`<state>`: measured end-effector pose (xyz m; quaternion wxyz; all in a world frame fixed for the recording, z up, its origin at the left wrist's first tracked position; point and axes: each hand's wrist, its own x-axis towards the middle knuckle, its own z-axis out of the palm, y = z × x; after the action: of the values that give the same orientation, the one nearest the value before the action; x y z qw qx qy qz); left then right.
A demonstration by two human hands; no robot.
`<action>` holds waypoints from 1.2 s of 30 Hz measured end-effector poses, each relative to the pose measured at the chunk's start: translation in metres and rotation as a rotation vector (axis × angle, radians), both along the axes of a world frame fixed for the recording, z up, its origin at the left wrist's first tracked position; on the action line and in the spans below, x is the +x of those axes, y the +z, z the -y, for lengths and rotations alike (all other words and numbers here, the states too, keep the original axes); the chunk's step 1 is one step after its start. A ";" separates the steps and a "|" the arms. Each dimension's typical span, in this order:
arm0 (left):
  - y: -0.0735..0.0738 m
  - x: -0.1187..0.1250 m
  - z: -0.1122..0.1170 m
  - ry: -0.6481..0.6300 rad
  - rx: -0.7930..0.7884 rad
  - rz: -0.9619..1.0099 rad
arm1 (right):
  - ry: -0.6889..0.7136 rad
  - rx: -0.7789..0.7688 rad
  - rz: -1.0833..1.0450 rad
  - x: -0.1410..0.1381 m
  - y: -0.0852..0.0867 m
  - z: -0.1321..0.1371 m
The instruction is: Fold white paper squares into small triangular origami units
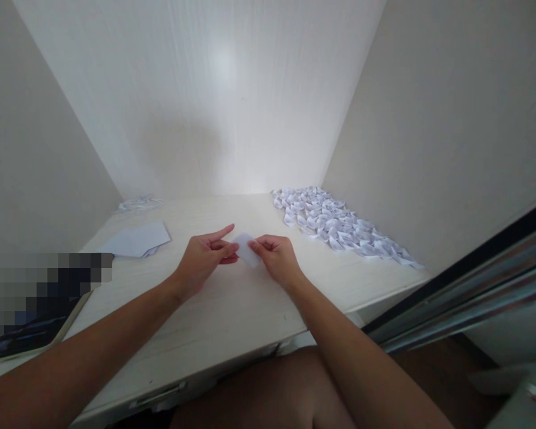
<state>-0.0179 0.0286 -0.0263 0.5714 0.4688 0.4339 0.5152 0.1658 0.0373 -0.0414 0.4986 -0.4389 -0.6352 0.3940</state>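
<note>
Between my two hands is a small folded piece of white paper (248,250), held just above the desk. My left hand (208,253) pinches its left edge between thumb and fingers, with the index finger stretched away from it. On the opposite side, my right hand (274,253) grips the paper with the thumb on top and the fingers curled behind. A small stack of white paper sheets (136,239) lies left of my left hand. Many little folded paper pieces (335,223) form a pile to the right of my right hand.
The white desk (232,316) is bounded by a back wall (232,107) and side walls. Thin white strips (138,204) lie in the far left corner. A dark-screened device (36,328), partly pixelated, rests at the left. A dark-edged frame (473,280) stands at the right.
</note>
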 end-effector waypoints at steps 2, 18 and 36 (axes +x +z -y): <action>0.001 0.000 0.001 0.015 0.001 0.007 | 0.005 0.005 0.001 0.000 -0.001 0.000; 0.003 -0.001 0.000 0.046 -0.013 0.037 | -0.027 -0.035 -0.051 0.002 -0.004 -0.003; 0.005 0.012 0.010 -0.094 0.000 -0.099 | -0.004 -0.073 -0.215 -0.006 0.002 0.003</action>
<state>-0.0055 0.0191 -0.0210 0.5728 0.5138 0.4390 0.4640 0.1595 0.0339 -0.0391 0.5484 -0.4132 -0.5625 0.4606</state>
